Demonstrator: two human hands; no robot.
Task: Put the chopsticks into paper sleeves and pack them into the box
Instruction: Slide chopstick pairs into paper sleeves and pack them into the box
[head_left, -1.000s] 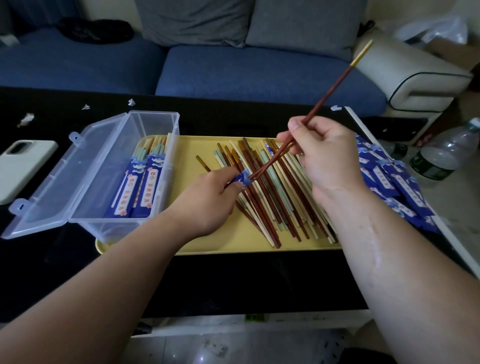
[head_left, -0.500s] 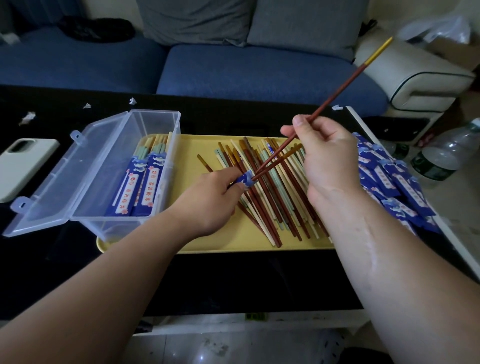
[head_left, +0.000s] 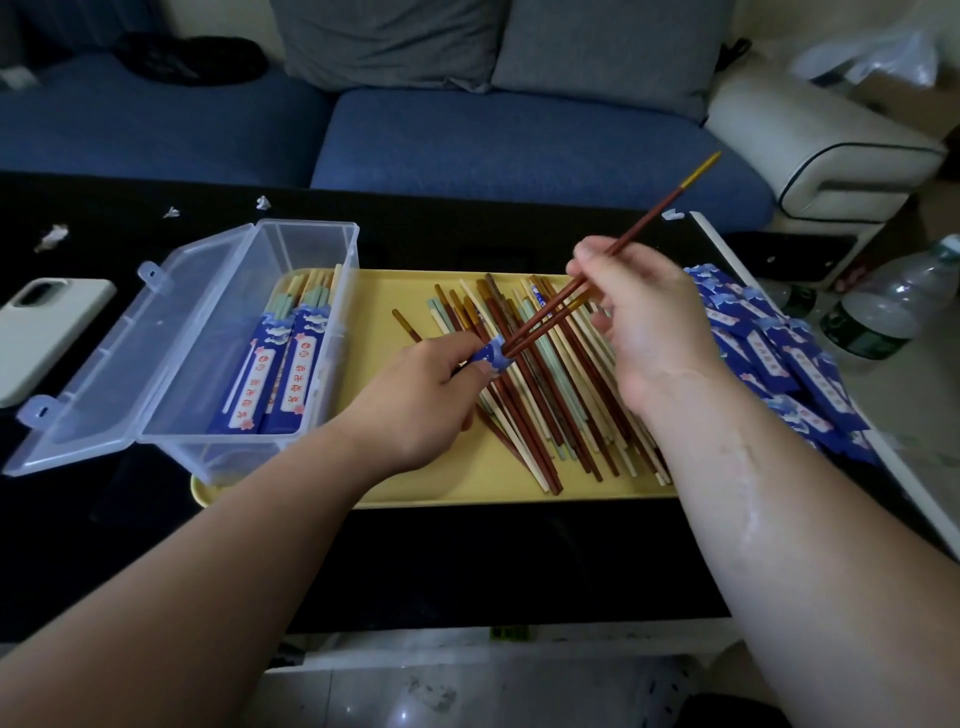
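My left hand (head_left: 415, 400) grips a blue paper sleeve (head_left: 491, 356) over the yellow tray (head_left: 395, 291); most of the sleeve is hidden inside the fist. My right hand (head_left: 639, 317) pinches a brown chopstick pair (head_left: 644, 221) whose lower tips sit in the sleeve's mouth. One stick pokes up to the far right with a gold end. Several loose chopsticks (head_left: 545, 395) in brown, cream and green lie on the tray. The clear plastic box (head_left: 208, 332) stands open at the left with two sleeved pairs (head_left: 283, 364) inside.
A pile of empty blue sleeves (head_left: 779, 358) lies right of the tray. A white phone (head_left: 36, 332) rests at the far left, water bottles (head_left: 883, 306) at the right. Paper scraps dot the black table (head_left: 441, 561). A blue sofa (head_left: 467, 135) runs behind.
My right hand has shifted the brown pair slightly, lowering its gold tip and feeding the tips a little further into the sleeve. My left hand has stayed in place.
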